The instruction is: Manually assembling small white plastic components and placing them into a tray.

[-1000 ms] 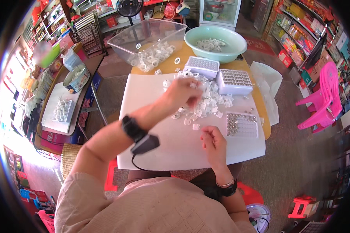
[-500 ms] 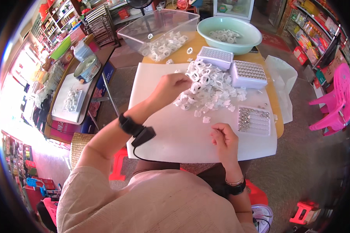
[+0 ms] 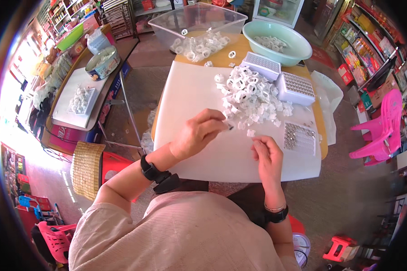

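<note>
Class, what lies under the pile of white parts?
The pile rests on the white sheet, which shows around its near edge; whatever lies beneath its middle is covered.

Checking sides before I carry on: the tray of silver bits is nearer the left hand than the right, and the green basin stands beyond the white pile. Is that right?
Not quite: the head view shows the tray of silver bits nearer the right hand than the left hand. The green basin does stand beyond the white pile.
</note>
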